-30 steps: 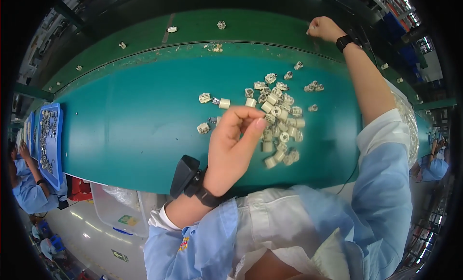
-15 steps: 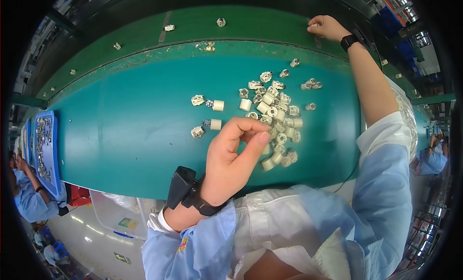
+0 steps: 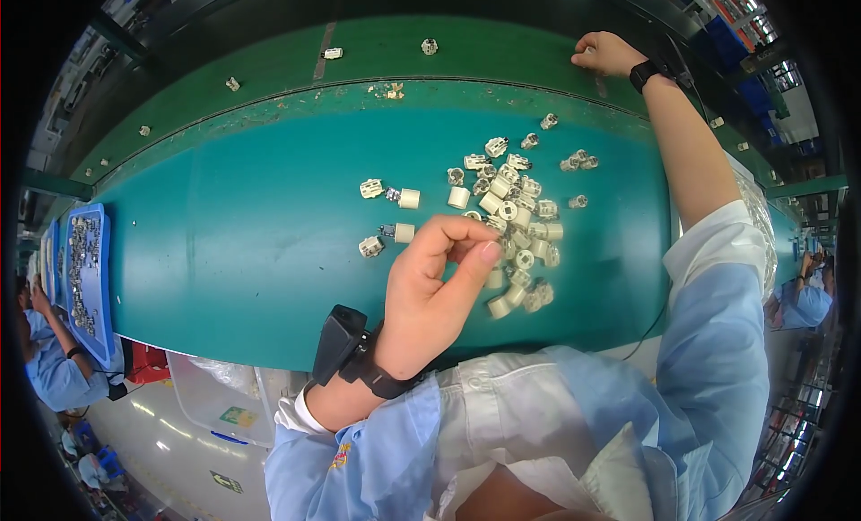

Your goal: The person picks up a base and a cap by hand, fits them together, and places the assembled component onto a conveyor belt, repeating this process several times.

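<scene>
My left hand hovers above the near side of the mat, in front of the pile. Its thumb and index finger are pressed together, and whatever they may hold is hidden. My right hand reaches over the far green belt. Its fingertips are pinched round a small whitish part, mostly covered. Beside the left hand lies a heap of cream plastic caps and clear-ended connector pieces. Left of the heap sit two cream caps with small circuit boards and two cream slotted housings.
Cream housings are spaced along the belt. A blue tray of small dark parts stands at the left end of the teal mat. Clear plastic wrapping lies beyond my right arm. A co-worker sits at far left.
The housings on the belt have shifted a little to the right. My right hand stays over the belt in its pinch, and my left hand has barely moved.
</scene>
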A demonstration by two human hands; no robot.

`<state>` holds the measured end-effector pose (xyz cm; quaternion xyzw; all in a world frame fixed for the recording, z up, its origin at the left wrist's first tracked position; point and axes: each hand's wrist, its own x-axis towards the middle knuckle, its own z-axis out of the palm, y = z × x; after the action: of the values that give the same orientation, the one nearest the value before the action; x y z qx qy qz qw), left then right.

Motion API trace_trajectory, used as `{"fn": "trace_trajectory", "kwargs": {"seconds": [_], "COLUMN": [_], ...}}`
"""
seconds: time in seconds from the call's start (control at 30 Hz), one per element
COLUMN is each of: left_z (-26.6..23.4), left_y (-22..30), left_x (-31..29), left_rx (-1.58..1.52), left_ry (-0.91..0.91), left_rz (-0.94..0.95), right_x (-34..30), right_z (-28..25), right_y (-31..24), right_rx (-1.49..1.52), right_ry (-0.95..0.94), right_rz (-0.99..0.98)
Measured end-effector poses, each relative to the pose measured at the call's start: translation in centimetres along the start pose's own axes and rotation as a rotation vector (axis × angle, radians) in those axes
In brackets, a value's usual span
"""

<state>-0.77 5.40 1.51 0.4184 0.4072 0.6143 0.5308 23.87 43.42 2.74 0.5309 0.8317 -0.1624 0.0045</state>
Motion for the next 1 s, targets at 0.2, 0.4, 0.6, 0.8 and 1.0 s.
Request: {"fn": "trace_trajectory", "kwargs": {"seconds": [0.2,0.4,0.6,0.8,1.0], "left_z": [0.2,0.2,-0.7,-1.1,0.7], "left_y": [-0.1,0.2,1.0,1.8,1.0], "left_x": [0.3,-0.1,-0.8,-2.0,-3.5], "left_rx": [0.016,0.048,0.124,-0.075,-0.393], "left_ry": [-0.001,0.011,0.07,0.073,-0.28], "left_rz": [-0.011,0.0,-0.035,0.039,-0.216], "right_x": [-2.1,-1.9,-0.9,-12.4,-28.1], "right_z": [-2.9,1.1,5.7,1.1,3.2], "right_y": [-3.0,-13.3,-19.8,-22.1,-22.6], "right_rx": [-0.333,0.044,-0.08,0.594,0.274], "right_ry": [0.334,0.249,0.214,-0.021,0.29], "right_rz": [-0.037,-0.456,-0.421,-0.625,-0.826]}}
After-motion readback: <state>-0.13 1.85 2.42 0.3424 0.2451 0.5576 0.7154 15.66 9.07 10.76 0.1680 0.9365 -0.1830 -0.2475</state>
